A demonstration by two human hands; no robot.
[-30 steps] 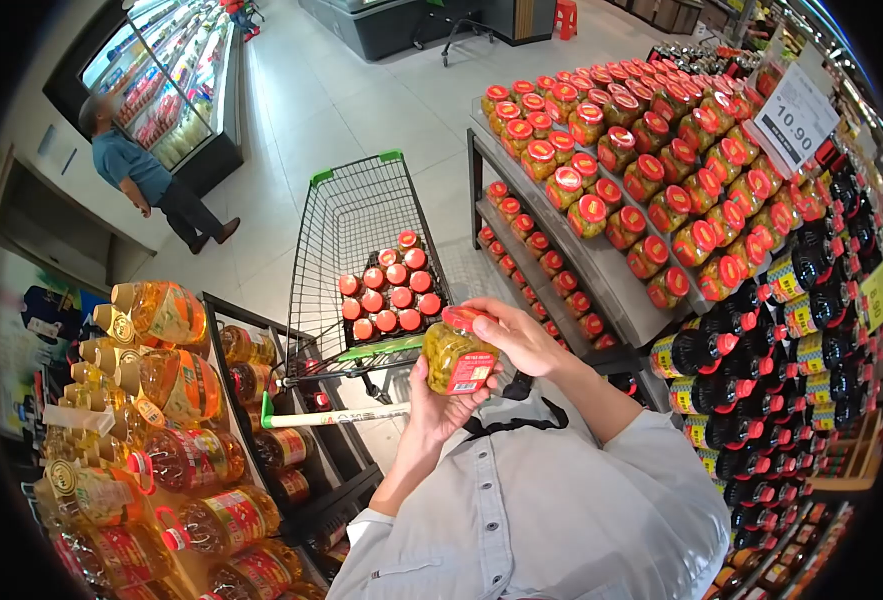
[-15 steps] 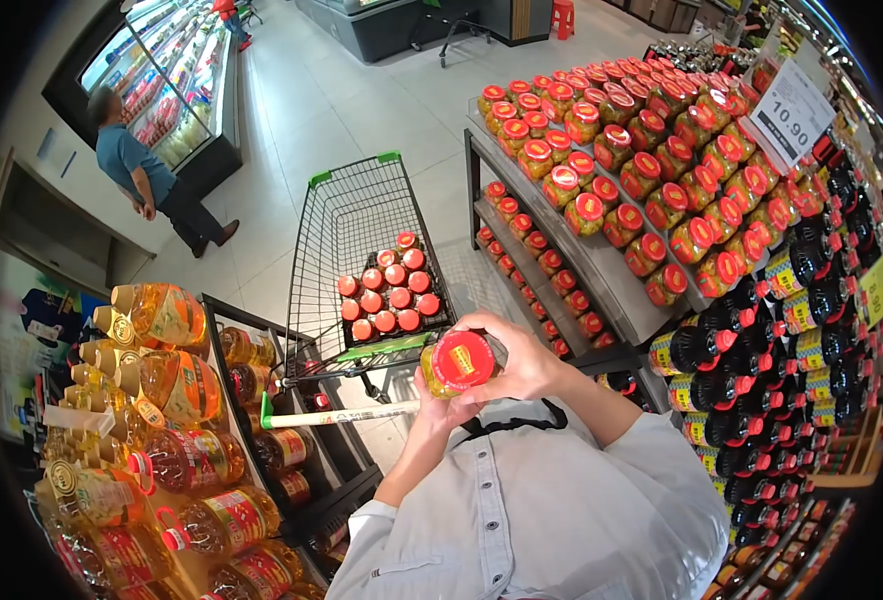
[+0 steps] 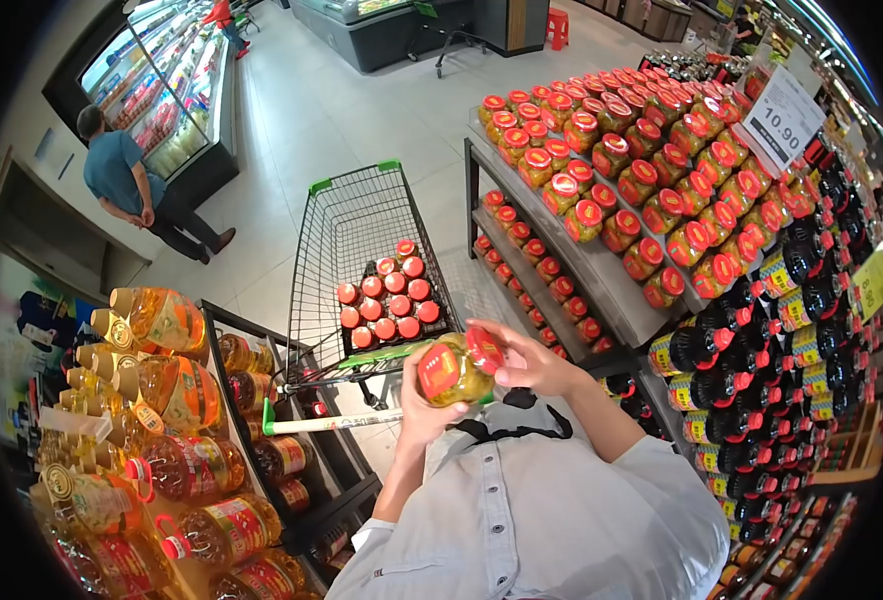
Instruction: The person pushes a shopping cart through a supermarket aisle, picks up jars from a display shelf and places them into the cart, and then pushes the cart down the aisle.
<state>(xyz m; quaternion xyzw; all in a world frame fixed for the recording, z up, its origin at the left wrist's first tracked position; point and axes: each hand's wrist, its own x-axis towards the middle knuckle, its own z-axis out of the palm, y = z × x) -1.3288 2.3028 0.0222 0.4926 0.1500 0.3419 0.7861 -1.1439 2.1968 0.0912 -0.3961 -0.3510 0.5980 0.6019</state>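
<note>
A glass jar of pickled vegetables (image 3: 458, 376) with a red lid and a red label lies tilted between both hands in front of my chest. Its label faces up and its lid points right. My left hand (image 3: 417, 404) is wrapped around the base end of the jar. At the lid end, my right hand (image 3: 539, 361) grips it with thumb and fingers. Just beyond the hands stands a shopping cart (image 3: 308, 240) with green corners, holding several red-capped jars (image 3: 394, 283) grouped at its near end.
Right of the cart, a stepped display (image 3: 601, 270) carries many red-lidded jars below a price sign (image 3: 783, 118). Dark bottles (image 3: 731, 345) line the right. Cooking oil bottles (image 3: 196, 460) stand at left. A person in a blue shirt (image 3: 116, 172) is beside a refrigerated case (image 3: 206, 150).
The jar has been turned from lid-up onto its side, so its label now shows. My left hand has shifted left around its base. The person at the left has moved slightly.
</note>
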